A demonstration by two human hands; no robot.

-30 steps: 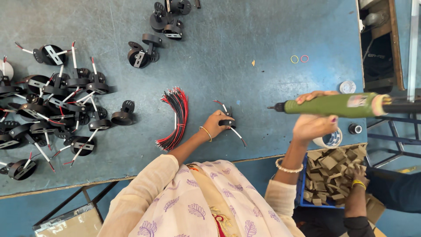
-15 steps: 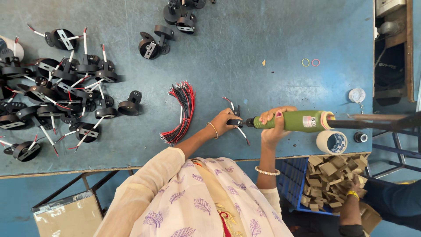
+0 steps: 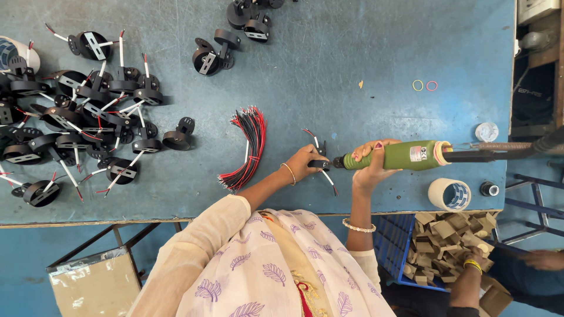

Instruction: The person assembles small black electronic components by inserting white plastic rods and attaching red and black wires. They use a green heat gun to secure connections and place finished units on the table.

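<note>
My left hand (image 3: 301, 165) pins a small black part with red and white wires (image 3: 320, 159) to the blue table (image 3: 329, 76). My right hand (image 3: 371, 168) grips a green power screwdriver (image 3: 405, 155), held level, with its tip touching that black part. A coiled hose and cable run from the tool's rear off to the right. A bundle of red and black wires (image 3: 247, 147) lies just left of my left hand.
Many black parts with wires (image 3: 76, 129) are heaped at the left, and more (image 3: 226, 47) lie at the top. A tape roll (image 3: 449, 194), a small black cap (image 3: 489, 188) and two rubber bands (image 3: 424, 86) lie right. Another person's hand (image 3: 470, 276) rests by a blue crate of cardboard pieces (image 3: 446, 240).
My right hand brought the green screwdriver leftward from the right side until its tip met the black part under my left hand. The left hand stayed on the part.
</note>
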